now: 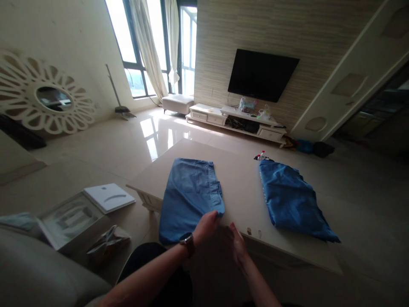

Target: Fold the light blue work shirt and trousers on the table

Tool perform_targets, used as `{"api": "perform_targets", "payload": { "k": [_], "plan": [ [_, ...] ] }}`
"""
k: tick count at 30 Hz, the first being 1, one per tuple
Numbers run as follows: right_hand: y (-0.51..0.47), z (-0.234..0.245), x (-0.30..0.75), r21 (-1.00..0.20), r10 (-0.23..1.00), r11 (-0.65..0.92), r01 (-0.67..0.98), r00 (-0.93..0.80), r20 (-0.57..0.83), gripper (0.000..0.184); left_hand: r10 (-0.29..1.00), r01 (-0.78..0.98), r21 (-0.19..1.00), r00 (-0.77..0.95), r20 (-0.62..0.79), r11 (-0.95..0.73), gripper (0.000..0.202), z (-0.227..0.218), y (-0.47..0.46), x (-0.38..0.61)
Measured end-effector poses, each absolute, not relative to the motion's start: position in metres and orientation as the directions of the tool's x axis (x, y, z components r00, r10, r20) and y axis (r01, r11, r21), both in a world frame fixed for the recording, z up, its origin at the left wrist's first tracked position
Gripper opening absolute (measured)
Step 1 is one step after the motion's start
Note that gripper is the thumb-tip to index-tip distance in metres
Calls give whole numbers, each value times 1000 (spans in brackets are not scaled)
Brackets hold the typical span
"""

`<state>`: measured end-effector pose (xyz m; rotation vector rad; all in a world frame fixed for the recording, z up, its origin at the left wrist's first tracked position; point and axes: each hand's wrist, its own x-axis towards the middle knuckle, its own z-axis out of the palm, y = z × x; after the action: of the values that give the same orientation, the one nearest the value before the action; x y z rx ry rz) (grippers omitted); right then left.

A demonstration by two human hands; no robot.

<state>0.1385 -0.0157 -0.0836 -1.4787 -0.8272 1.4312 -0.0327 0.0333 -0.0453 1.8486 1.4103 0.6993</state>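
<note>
A pair of light blue pants (188,192) lies folded on the near left part of the table, its waistband toward the right and its lower part hanging over the edge. My left hand (207,226), with a watch on the wrist, pinches the near corner of the waistband. Just right of it, at the table's front edge, my right hand (237,245) is held open with nothing visible in it; some of its fingers are in shadow. A darker blue folded cloth (289,200) rests on the right side of the table, apart from both hands.
Two small items, one a brownish object (249,231), lie near the front edge of the pale table (238,183). Red-capped bottles (262,154) stand beyond the dark cloth. At left are an open box (73,221), a white lid (109,197) and a crumpled bag (108,245).
</note>
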Motion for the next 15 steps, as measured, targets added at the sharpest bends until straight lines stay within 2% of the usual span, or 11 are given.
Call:
{"api": "perform_targets", "payload": {
  "k": [1,3,6,8,10,12,13,15],
  "plan": [
    [-13,-68,128,-892,903,-399,-211,79,-423,61,957,523,834,289,19,-174,16,-42,18,-20],
    [-9,-37,121,-900,911,-368,-232,103,-399,48,931,395,902,364,21,-174,15,-31,-5,-6],
    [-12,11,139,-957,932,-276,-88,221,-288,26,870,301,940,493,-7,-163,18,-4,-18,-14],
    [-22,48,157,-978,961,-205,45,200,-193,16,883,288,938,467,41,-196,19,20,-17,-35],
    [-39,90,169,-969,997,-77,234,23,-74,12,902,283,906,387,191,-313,50,49,-17,-55],
    [-63,137,171,-939,961,95,330,-277,0,14,831,289,821,436,345,-493,84,76,-23,-65],
    [-76,160,170,-923,907,184,339,-421,26,16,759,278,761,516,397,-587,92,87,-29,-64],
    [-101,204,165,-881,777,341,330,-626,66,19,590,225,644,683,431,-731,90,101,-47,-51]
  ]
}}
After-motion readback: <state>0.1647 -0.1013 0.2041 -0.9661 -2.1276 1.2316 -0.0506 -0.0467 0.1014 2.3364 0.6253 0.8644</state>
